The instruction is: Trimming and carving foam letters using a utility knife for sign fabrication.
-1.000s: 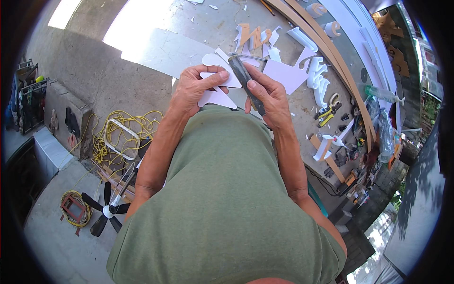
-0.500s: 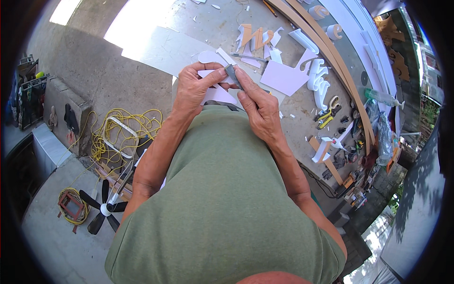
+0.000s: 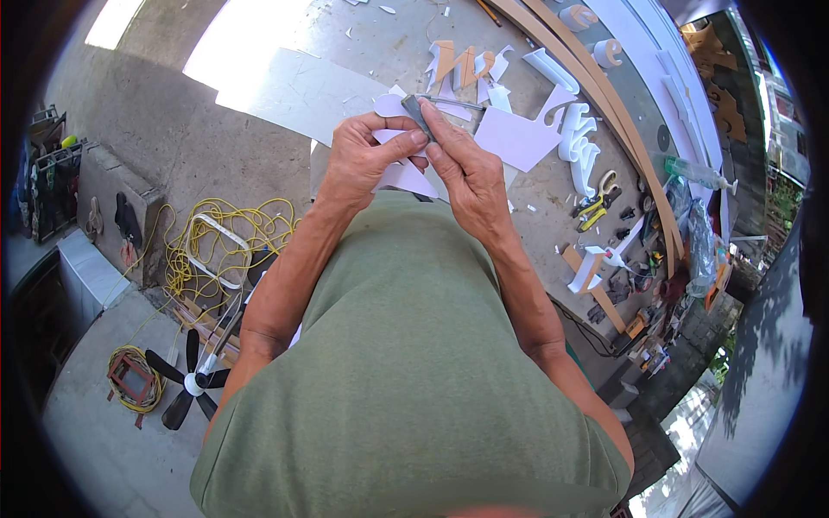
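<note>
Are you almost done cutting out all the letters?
Partly, it seems. Several finished white letters and orange letters already lie on the concrete floor. In hand now: the left hand holds a white cut piece while the right hand presses a grey knife to it. Left: a large white sheet and a flat white offcut look uncut.

Sunlit concrete floor (image 3: 216, 129), cluttered workbench (image 3: 553, 198) alongside.
</note>
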A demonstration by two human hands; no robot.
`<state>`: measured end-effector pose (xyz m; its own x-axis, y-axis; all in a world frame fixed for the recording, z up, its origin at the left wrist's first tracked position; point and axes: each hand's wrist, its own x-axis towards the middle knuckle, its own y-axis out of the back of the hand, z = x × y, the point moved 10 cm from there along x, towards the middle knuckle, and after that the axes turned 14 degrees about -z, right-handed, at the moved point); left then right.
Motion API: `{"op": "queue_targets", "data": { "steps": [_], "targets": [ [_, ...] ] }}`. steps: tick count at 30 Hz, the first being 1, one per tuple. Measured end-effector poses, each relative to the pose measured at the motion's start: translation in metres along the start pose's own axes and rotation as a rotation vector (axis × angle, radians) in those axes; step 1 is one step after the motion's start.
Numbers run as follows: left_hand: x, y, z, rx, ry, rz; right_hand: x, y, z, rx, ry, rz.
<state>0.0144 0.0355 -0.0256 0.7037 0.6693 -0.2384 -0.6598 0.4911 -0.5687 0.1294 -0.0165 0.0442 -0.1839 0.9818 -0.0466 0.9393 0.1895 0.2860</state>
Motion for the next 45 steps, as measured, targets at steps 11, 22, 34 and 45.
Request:
{"op": "queue_targets", "data": {
  "steps": [11,22,34,45],
  "targets": [
    [-0.008,0.01,0.006,-0.039,-0.008,0.124,-0.004,-0.006,-0.006,-0.068,0.07,0.05],
    [-0.006,0.026,0.009,-0.124,-0.114,0.274,-0.018,0.004,0.013,0.008,0.046,0.084],
    [0.002,0.013,0.018,-0.038,-0.146,0.221,0.0,0.01,0.015,0.105,-0.063,0.101],
    [0.006,0.002,0.015,-0.095,-0.149,0.192,0.006,0.013,0.02,0.256,-0.228,0.099]
  ]
}}
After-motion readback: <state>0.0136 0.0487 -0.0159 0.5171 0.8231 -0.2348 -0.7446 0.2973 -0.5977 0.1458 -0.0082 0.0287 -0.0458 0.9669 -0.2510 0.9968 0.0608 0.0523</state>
